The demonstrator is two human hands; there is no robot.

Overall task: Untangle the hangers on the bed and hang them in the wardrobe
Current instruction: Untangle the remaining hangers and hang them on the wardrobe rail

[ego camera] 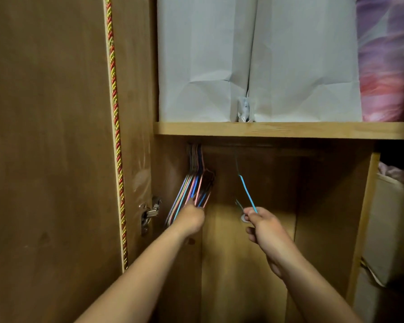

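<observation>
Inside the wardrobe (226,264), our right hand (264,226) pinches one blue hanger (247,193); our left hand (191,219) touches the bunch of coloured hangers (194,185) on the rail, grip unclear. Two white bags (203,61) stand above.

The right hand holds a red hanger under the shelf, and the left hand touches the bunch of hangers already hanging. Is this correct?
Not quite. In the head view, the hanger held by the right hand is blue, not red. The left hand does touch the bunch of hangers under the shelf.
</observation>
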